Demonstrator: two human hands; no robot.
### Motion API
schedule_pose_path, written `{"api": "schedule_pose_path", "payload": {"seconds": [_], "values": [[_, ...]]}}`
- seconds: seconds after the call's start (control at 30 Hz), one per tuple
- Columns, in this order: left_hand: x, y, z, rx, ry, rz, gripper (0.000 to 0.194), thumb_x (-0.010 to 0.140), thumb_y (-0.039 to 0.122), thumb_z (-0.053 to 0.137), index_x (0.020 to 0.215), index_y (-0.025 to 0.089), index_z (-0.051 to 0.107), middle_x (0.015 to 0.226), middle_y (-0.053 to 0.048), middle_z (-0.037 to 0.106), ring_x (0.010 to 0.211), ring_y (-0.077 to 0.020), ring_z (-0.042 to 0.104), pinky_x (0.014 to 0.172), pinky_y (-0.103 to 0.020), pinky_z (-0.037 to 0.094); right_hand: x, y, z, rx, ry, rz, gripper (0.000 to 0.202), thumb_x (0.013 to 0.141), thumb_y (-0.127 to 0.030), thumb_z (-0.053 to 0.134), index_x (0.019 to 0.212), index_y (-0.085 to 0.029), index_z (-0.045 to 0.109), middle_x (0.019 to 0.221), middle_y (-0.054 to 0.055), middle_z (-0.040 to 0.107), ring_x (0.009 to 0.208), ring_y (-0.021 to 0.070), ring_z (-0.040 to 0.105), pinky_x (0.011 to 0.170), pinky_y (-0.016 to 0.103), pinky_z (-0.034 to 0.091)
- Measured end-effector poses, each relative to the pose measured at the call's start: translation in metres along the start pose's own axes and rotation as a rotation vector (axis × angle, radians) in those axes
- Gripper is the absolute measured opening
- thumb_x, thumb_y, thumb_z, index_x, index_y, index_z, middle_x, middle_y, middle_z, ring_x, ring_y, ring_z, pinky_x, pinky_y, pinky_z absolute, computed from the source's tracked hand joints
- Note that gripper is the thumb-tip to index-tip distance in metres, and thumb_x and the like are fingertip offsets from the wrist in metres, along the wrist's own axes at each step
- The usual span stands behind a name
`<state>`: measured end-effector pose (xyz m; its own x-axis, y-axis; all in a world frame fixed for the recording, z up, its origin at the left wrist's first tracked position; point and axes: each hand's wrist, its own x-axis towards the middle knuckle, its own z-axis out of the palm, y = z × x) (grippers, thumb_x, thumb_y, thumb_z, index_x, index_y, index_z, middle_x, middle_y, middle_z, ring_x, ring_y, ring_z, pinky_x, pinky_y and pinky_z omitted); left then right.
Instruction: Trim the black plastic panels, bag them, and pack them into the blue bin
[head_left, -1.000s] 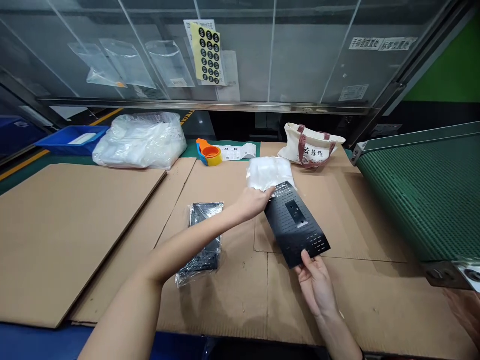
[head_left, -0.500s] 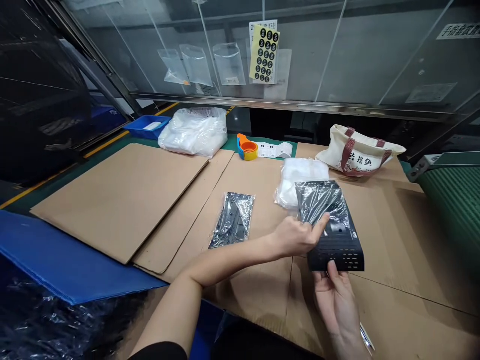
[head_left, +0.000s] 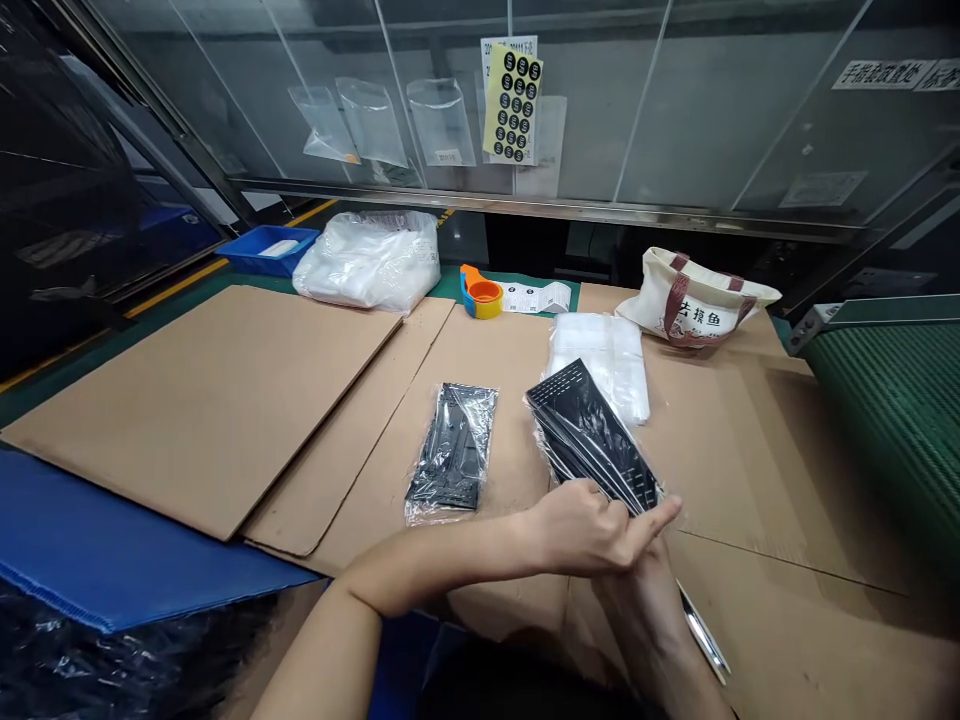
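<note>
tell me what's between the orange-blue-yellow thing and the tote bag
In the head view, a white printed strip lies beside the colourful object, then cardboard before the tote bag.

L hand (head_left: 589,530) over pt of R hand (head_left: 643,590), L arm (head_left: 439,562) bent.

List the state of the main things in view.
Black panel: held, tilted, at least partly film-covered; sealing unclear
Left grip: across panel's near end
Right grip: behind left, mostly hidden
Second black part: bagged, lying flat
White plastic stack: lying flat
Big plastic bag: bulging
Label strip: unrolled, end curled
Tote bag: upright, slumped
Blue tray: holding something white
Sticker sheet: hanging
</note>
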<state>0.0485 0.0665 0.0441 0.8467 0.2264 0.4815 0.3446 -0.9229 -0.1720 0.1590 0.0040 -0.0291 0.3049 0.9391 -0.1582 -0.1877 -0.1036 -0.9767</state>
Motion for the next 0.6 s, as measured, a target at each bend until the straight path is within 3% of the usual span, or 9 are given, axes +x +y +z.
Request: {"api": "schedule_pose_path", "payload": {"seconds": [0.13, 0.2, 0.3, 0.4, 0.47, 0.6], "values": [[-0.012, 0.003, -0.008, -0.167, 0.008, -0.004, 0.048, 0.091, 0.008, 0.038, 0.139, 0.009, 0.043, 0.055, 0.004, 0.053, 0.044, -0.0116, 0.047, 0.041, -0.026, 0.038, -0.001, -0.008, -0.003, -0.01, 0.092, -0.014, 0.031, 0.084, -0.051, 0.059, 0.068, -0.025, 0.068, 0.058, 0.002, 0.063, 0.063, 0.0238, 0.068, 0.056, 0.035, 0.056], [-0.023, -0.004, -0.013, -0.387, 0.02, -0.105, 0.051, 0.095, 0.023, 0.043, 0.144, 0.013, 0.034, 0.066, 0.002, 0.06, 0.053, -0.0125, 0.053, 0.049, -0.025, 0.045, 0.0, -0.017, -0.007, -0.06, 0.151, -0.079, 0.026, 0.082, -0.046, 0.064, 0.08, -0.022, 0.072, 0.072, 0.004, 0.071, 0.081, 0.0268, 0.071, 0.072, 0.039, 0.058], [-0.037, -0.019, -0.019, -0.893, 0.149, -0.485, 0.067, 0.091, 0.051, 0.049, 0.146, 0.021, 0.029, 0.098, -0.008, 0.066, 0.073, -0.0152, 0.061, 0.064, -0.028, 0.053, 0.004, -0.03, -0.015, -0.343, 0.084, -0.491, 0.028, 0.085, -0.03, 0.061, 0.111, -0.025, 0.071, 0.117, 0.005, 0.069, 0.121, 0.0291, 0.057, 0.104, 0.049, 0.045], [-0.041, -0.031, -0.025, -1.362, 0.338, -0.835, 0.063, 0.087, 0.059, 0.051, 0.138, 0.022, 0.044, 0.111, -0.012, 0.064, 0.085, -0.0189, 0.063, 0.073, -0.031, 0.055, 0.008, -0.036, -0.018, -0.674, -0.072, -0.956, 0.049, 0.088, -0.015, 0.049, 0.133, -0.033, 0.055, 0.143, 0.0, 0.048, 0.134, 0.0273, 0.043, 0.112, 0.053, 0.034], [-0.04, -0.031, -0.03, -1.494, 0.364, -0.964, 0.053, 0.085, 0.053, 0.058, 0.126, 0.02, 0.056, 0.113, -0.011, 0.066, 0.098, -0.0223, 0.063, 0.085, -0.033, 0.053, 0.011, -0.036, -0.017, -0.799, -0.102, -1.088, 0.058, 0.088, -0.01, 0.044, 0.141, -0.033, 0.044, 0.148, -0.001, 0.039, 0.136, 0.0264, 0.04, 0.113, 0.054, 0.032], [-0.043, -0.023, -0.035, -1.565, 0.242, -1.05, 0.037, 0.088, 0.044, 0.059, 0.113, 0.019, 0.068, 0.116, -0.008, 0.068, 0.114, -0.0267, 0.059, 0.103, -0.04, 0.044, 0.012, -0.038, -0.015, -0.88, -0.135, -1.13, 0.06, 0.089, -0.007, 0.036, 0.143, -0.031, 0.04, 0.149, 0.001, 0.038, 0.138, 0.0264, 0.037, 0.114, 0.055, 0.029]]}}
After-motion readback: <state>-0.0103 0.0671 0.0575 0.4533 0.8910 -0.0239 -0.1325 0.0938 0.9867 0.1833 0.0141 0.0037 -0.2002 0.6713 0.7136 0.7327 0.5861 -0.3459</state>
